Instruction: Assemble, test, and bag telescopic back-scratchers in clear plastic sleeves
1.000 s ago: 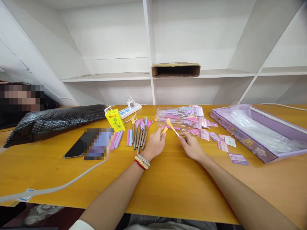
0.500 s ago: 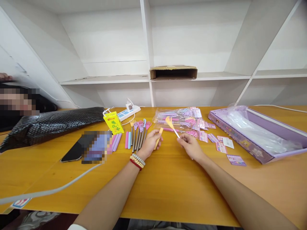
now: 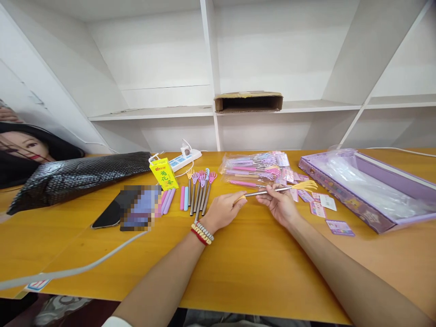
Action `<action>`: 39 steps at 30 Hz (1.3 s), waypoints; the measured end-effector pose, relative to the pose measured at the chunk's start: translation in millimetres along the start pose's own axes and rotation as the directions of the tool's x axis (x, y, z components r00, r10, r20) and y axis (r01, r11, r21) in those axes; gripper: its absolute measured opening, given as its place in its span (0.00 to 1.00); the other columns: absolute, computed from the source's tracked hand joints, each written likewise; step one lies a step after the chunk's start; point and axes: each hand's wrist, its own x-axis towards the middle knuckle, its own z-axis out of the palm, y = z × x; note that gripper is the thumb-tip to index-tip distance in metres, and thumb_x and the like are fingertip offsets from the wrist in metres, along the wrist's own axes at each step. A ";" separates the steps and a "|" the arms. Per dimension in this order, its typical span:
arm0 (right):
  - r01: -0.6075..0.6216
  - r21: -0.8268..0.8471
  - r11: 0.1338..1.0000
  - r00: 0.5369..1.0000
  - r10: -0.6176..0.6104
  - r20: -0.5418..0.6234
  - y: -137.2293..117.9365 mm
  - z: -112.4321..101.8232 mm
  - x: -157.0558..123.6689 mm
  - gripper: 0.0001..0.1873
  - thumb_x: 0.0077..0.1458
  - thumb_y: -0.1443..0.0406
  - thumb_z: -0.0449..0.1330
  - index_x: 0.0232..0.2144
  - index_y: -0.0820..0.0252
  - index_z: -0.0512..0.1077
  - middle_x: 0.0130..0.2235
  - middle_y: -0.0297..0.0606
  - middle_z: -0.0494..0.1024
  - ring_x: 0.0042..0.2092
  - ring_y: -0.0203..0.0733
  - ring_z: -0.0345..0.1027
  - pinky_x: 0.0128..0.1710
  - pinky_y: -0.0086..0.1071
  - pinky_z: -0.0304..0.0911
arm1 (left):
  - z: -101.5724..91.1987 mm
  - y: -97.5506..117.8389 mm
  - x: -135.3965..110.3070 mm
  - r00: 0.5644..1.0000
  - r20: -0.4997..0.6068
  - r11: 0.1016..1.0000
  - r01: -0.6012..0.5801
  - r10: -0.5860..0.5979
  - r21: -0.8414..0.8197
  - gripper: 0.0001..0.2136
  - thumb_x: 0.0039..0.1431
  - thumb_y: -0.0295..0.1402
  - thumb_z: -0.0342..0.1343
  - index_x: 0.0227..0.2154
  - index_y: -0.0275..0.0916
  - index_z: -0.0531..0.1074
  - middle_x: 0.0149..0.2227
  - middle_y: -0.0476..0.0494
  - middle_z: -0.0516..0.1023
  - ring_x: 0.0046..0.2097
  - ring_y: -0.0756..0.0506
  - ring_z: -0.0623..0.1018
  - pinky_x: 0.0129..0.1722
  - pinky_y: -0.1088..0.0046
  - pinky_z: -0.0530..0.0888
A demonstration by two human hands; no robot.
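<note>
My left hand [image 3: 223,211] is closed around a yellow handle sleeve [image 3: 243,197], most of it hidden by the fingers. My right hand [image 3: 279,206] grips the metal rod of a back scratcher [image 3: 304,185], its yellow claw pointing right. The rod's other end meets the sleeve at my left fingertips; how far it goes in is hidden. Left of my hands lie several back scratchers [image 3: 197,193] with bare metal rods, beside loose pink and blue sleeves [image 3: 185,198] and purple sleeves [image 3: 168,201]. Bagged back scratchers [image 3: 252,169] lie beyond my right hand.
Small printed cards [image 3: 339,227] are scattered at right, before a purple display box [image 3: 354,195] holding clear plastic. At left are a yellow carton [image 3: 164,175], a power strip [image 3: 185,159], a phone [image 3: 111,211], a black wrapped package [image 3: 81,177] and a mannequin head [image 3: 25,145].
The back scratcher has turned from claw up-left to claw right, its rod now lying level. My left hand has moved right, bringing the yellow sleeve to the rod's end.
</note>
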 end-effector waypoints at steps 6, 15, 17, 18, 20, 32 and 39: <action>-0.051 0.002 0.999 0.997 0.050 0.057 -2.4 1.6 -3.7 0.13 0.43 0.66 0.63 0.24 0.57 0.59 0.29 0.33 0.77 0.30 0.41 0.74 0.30 0.33 0.71 | 3.9 -6.0 0.9 0.998 -0.060 0.999 0.018 -0.015 0.045 0.16 0.63 0.37 0.40 0.48 0.43 0.68 0.47 0.44 0.74 0.48 0.45 0.73 0.51 0.67 0.67; -0.073 -0.005 0.997 0.995 0.073 0.073 -0.3 -1.0 -3.1 0.11 0.44 0.65 0.63 0.25 0.58 0.62 0.30 0.34 0.78 0.32 0.41 0.74 0.32 0.35 0.72 | 1.3 -0.1 -0.6 1.000 -0.013 0.993 0.018 -0.016 0.115 0.17 0.62 0.40 0.39 0.45 0.41 0.68 0.46 0.42 0.74 0.48 0.45 0.73 0.49 0.69 0.67; -0.067 -0.008 0.998 0.994 0.068 0.088 0.2 -0.4 -3.9 0.11 0.44 0.65 0.64 0.24 0.58 0.62 0.30 0.35 0.78 0.32 0.41 0.75 0.33 0.34 0.72 | 0.7 -0.3 -0.8 1.000 -0.002 0.989 0.002 -0.002 0.145 0.16 0.63 0.41 0.39 0.43 0.41 0.69 0.43 0.42 0.75 0.46 0.44 0.74 0.47 0.69 0.67; -0.066 -0.009 0.998 0.993 0.067 0.097 0.3 0.0 -4.3 0.11 0.44 0.65 0.64 0.23 0.58 0.62 0.30 0.35 0.78 0.33 0.41 0.75 0.33 0.33 0.72 | 0.4 -0.6 -1.1 1.000 0.003 0.987 -0.007 0.007 0.162 0.16 0.63 0.41 0.39 0.42 0.41 0.69 0.42 0.42 0.76 0.45 0.45 0.74 0.46 0.69 0.68; -0.065 -0.012 0.998 0.991 0.065 0.114 0.4 0.2 -5.3 0.12 0.45 0.65 0.64 0.23 0.59 0.62 0.30 0.34 0.78 0.33 0.40 0.75 0.34 0.33 0.72 | -0.1 -1.7 -1.5 1.000 0.015 0.980 -0.030 0.027 0.197 0.16 0.63 0.41 0.40 0.39 0.41 0.70 0.38 0.42 0.76 0.42 0.45 0.75 0.43 0.70 0.68; -0.077 -0.088 0.993 0.980 0.092 0.176 0.5 -6.0 -7.1 0.11 0.45 0.65 0.66 0.23 0.60 0.65 0.32 0.35 0.78 0.33 0.40 0.75 0.33 0.32 0.73 | -4.9 -3.2 -3.8 0.987 0.111 0.948 -0.143 0.115 0.284 0.16 0.63 0.39 0.38 0.38 0.38 0.69 0.35 0.44 0.76 0.38 0.46 0.75 0.37 0.72 0.68; -0.074 -0.147 0.986 0.965 0.108 0.239 6.3 -2.0 -10.7 0.11 0.45 0.64 0.66 0.25 0.60 0.66 0.34 0.37 0.78 0.34 0.40 0.74 0.36 0.36 0.72 | 1.4 3.4 -3.5 0.985 0.133 0.969 -0.139 0.114 0.204 0.16 0.63 0.38 0.38 0.34 0.37 0.70 0.35 0.43 0.76 0.37 0.47 0.75 0.36 0.73 0.67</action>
